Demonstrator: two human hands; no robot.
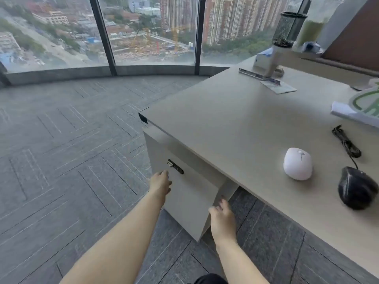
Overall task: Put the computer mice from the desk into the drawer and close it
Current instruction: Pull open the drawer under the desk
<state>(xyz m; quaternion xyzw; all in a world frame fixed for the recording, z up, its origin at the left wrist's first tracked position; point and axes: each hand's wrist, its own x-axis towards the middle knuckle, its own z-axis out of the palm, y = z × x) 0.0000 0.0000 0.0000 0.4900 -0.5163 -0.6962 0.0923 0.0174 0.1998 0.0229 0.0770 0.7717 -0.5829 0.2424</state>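
**Both hands at the drawer front, mice waiting on the counter**

The person reaches down with both hands toward the pale grey drawer front under the near-left corner of the light beige laminate counter. The left hand rests, fingers loosely spread and holding nothing, at the left edge of the panel, just below the small black lock plate at about 10 o'clock from the panel's middle. The right hand curls its fingers around the panel's right edge at about 4 o'clock; it grips that edge and carries nothing else. Whether the drawer has begun to slide out cannot be told from this angle.

Both task objects sit on the counter at roughly 3 o'clock from the hands: a glossy white egg-shaped wireless mouse and, just beside it toward 4 o'clock, a black sculpted wired mouse, whose black coiled cable trails away toward 12 o'clock.

The step in hand looks like opening the drawer. It would go best with an even pull from both edges, so the panel does not skew on its runners, and opened far enough to take both mice. The cable will probably need gathering with the black mouse, or it may catch when the drawer closes.
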